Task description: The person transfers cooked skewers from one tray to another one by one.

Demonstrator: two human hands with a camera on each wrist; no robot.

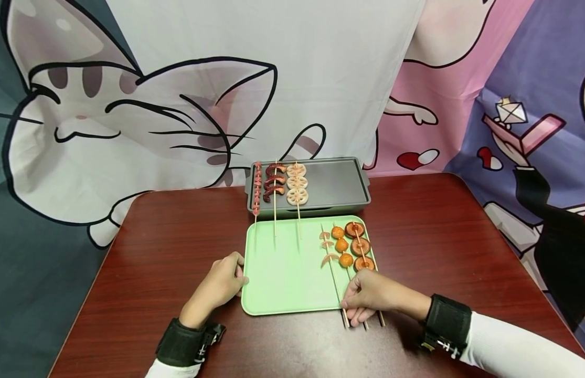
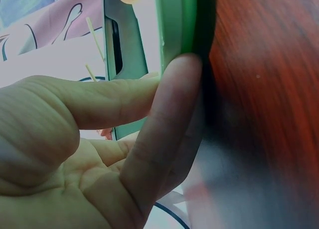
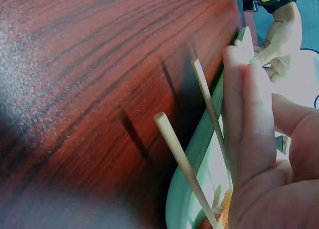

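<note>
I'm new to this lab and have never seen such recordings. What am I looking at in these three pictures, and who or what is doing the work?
No machine: a person with cameras on the head and both wrists. The wide picture is the head view; the close-ups are the wrist views. On the dark wooden table lie a green tray and a grey griddle, each with food skewers. The left hand has a grip on the tray's left edge. The right hand pinches the stick ends of the skewers on the tray.
</note>
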